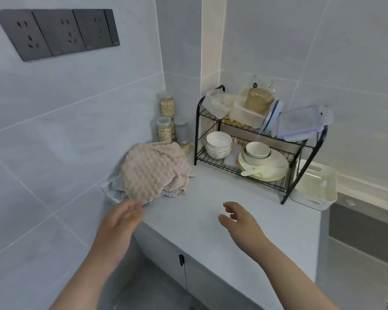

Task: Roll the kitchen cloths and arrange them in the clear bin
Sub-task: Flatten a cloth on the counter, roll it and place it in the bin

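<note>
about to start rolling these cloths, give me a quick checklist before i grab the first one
1. Hands free: ok. The left hand and right hand hold nothing.
2. Cloths in reach: ok. The beige cloth lies heaped just beyond the left hand.
3. Rolling space: ok. The counter is bare in front of the dish rack.
4. Bin emptied: not ok. The clear bin sits under the heap.
5. Cloth count: cannot tell. A grey cloth shows beneath the beige one.
</note>
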Demonstrator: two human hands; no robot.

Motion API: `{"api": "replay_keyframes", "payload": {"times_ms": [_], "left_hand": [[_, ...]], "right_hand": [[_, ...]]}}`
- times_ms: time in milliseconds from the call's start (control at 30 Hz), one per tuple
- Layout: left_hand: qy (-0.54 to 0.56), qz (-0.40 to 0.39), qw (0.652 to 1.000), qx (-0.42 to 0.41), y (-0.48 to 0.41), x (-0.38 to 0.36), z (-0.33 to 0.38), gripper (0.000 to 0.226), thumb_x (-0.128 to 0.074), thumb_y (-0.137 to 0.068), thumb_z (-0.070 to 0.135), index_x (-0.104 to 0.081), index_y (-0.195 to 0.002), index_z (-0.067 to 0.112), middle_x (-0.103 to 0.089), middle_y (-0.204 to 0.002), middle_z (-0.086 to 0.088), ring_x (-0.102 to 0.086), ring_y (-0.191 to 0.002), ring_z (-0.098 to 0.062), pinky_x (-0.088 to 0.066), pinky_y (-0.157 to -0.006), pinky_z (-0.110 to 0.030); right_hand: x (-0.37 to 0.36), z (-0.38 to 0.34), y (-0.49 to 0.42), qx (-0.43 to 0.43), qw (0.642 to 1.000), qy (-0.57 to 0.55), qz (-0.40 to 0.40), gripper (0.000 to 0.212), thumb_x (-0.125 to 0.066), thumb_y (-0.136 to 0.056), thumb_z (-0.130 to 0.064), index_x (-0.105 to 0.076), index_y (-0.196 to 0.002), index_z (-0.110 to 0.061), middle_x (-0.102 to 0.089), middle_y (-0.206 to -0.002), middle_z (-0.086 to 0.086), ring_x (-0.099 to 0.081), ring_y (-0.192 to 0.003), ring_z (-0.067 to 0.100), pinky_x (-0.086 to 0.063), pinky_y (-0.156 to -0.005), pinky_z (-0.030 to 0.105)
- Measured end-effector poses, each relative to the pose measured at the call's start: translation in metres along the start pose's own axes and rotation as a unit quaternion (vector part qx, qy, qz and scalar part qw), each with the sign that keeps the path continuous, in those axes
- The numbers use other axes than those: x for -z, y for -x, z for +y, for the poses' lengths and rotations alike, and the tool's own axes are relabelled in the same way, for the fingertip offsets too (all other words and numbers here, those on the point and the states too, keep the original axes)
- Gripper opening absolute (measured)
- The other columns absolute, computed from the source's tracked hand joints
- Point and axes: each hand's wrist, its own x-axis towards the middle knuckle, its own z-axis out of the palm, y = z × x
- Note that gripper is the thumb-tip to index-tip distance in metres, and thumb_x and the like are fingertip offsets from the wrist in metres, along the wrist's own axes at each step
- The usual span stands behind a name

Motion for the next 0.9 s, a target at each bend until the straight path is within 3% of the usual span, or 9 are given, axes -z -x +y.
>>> {"api": "replay_keyframes", "payload": {"times_ms": [100, 167, 367, 433, 533, 600, 633, 767, 900], "left_hand": [[-0.017, -0.026, 0.999, 0.022, -0.039, -0.013, -0.008, 0.027, -0.069, -0.072, 0.041, -0.065, -0.098, 0.036, -0.066, -0.106, 0.014, -0.060, -0.108, -0.007, -0.044, -0.097, -0.032], [-0.046, -0.051, 0.997, 0.027, -0.073, -0.017, -0.012, 0.027, -0.065, -0.071, 0.041, -0.062, -0.098, 0.041, -0.065, -0.109, 0.018, -0.058, -0.109, -0.001, -0.043, -0.098, -0.030], [-0.213, -0.107, 0.971, -0.016, -0.199, -0.044, -0.021, 0.036, -0.060, -0.091, 0.034, -0.053, -0.126, 0.035, -0.049, -0.122, 0.019, -0.046, -0.115, -0.003, -0.037, -0.090, -0.022], [-0.316, -0.145, 0.934, -0.084, -0.239, -0.057, -0.027, 0.043, -0.060, -0.090, 0.032, -0.052, -0.132, 0.026, -0.049, -0.126, 0.016, -0.045, -0.118, -0.006, -0.036, -0.098, -0.025], [-0.481, -0.233, 0.818, -0.212, -0.288, -0.080, -0.046, 0.061, -0.065, -0.084, 0.038, -0.047, -0.139, 0.021, -0.049, -0.139, 0.003, -0.042, -0.128, -0.021, -0.032, -0.106, -0.032], [-0.541, -0.285, 0.761, -0.216, -0.310, -0.089, -0.059, 0.064, -0.064, -0.082, 0.045, -0.045, -0.140, 0.026, -0.046, -0.138, 0.005, -0.040, -0.127, -0.023, -0.034, -0.103, -0.033], [-0.544, -0.299, 0.756, -0.206, -0.319, -0.089, -0.063, 0.055, -0.063, -0.084, 0.042, -0.051, -0.135, 0.027, -0.048, -0.134, 0.006, -0.042, -0.123, -0.022, -0.037, -0.100, -0.033], [-0.456, -0.278, 0.828, -0.173, -0.343, -0.070, -0.072, 0.010, -0.061, -0.085, 0.017, -0.071, -0.087, 0.018, -0.061, -0.092, 0.008, -0.061, -0.085, -0.018, -0.049, -0.073, -0.032], [-0.278, -0.225, 0.933, -0.050, -0.349, -0.052, -0.061, 0.027, -0.059, -0.088, 0.010, -0.059, -0.075, 0.033, -0.063, -0.083, 0.013, -0.057, -0.080, -0.007, -0.043, -0.070, -0.027]], "right_hand": [[-0.017, 0.007, -0.053, -0.033, 0.999, 0.030, -0.020, 0.048, -0.054, -0.094, -0.032, -0.043, -0.141, -0.026, -0.044, -0.143, -0.002, -0.046, -0.118, 0.013, -0.037, -0.087, 0.024], [-0.029, 0.011, -0.086, -0.041, 0.996, 0.063, -0.036, 0.051, -0.053, -0.095, -0.030, -0.039, -0.144, -0.025, -0.039, -0.148, -0.001, -0.045, -0.125, 0.016, -0.035, -0.087, 0.022], [-0.055, 0.029, -0.174, -0.079, 0.973, 0.209, -0.060, 0.061, -0.048, -0.094, -0.035, -0.029, -0.150, -0.024, -0.020, -0.160, 0.004, -0.017, -0.147, 0.021, -0.022, -0.118, 0.034], [-0.061, 0.035, -0.186, -0.114, 0.954, 0.270, -0.068, 0.059, -0.044, -0.092, -0.039, -0.031, -0.148, -0.026, -0.025, -0.156, 0.005, -0.020, -0.145, 0.025, -0.025, -0.116, 0.040], [-0.070, 0.041, -0.195, -0.146, 0.927, 0.333, -0.094, 0.050, -0.039, -0.090, -0.042, -0.042, -0.135, -0.021, -0.037, -0.137, 0.007, -0.033, -0.131, 0.029, -0.035, -0.105, 0.042], [-0.074, 0.040, -0.199, -0.160, 0.918, 0.345, -0.110, 0.050, -0.037, -0.092, -0.043, -0.041, -0.136, -0.017, -0.034, -0.137, 0.010, -0.032, -0.129, 0.031, -0.035, -0.106, 0.042], [-0.074, 0.040, -0.202, -0.166, 0.916, 0.347, -0.112, 0.052, -0.038, -0.092, -0.043, -0.039, -0.137, -0.017, -0.032, -0.138, 0.010, -0.032, -0.129, 0.031, -0.035, -0.107, 0.042], [-0.067, 0.039, -0.205, -0.197, 0.916, 0.324, -0.132, 0.058, -0.040, -0.093, -0.044, -0.032, -0.145, -0.019, -0.021, -0.150, 0.005, -0.024, -0.139, 0.025, -0.033, -0.112, 0.040], [-0.061, 0.036, -0.206, -0.207, 0.919, 0.303, -0.143, 0.057, -0.039, -0.097, -0.041, -0.028, -0.150, -0.023, -0.015, -0.158, 0.001, -0.014, -0.145, 0.020, -0.025, -0.116, 0.038]]}}
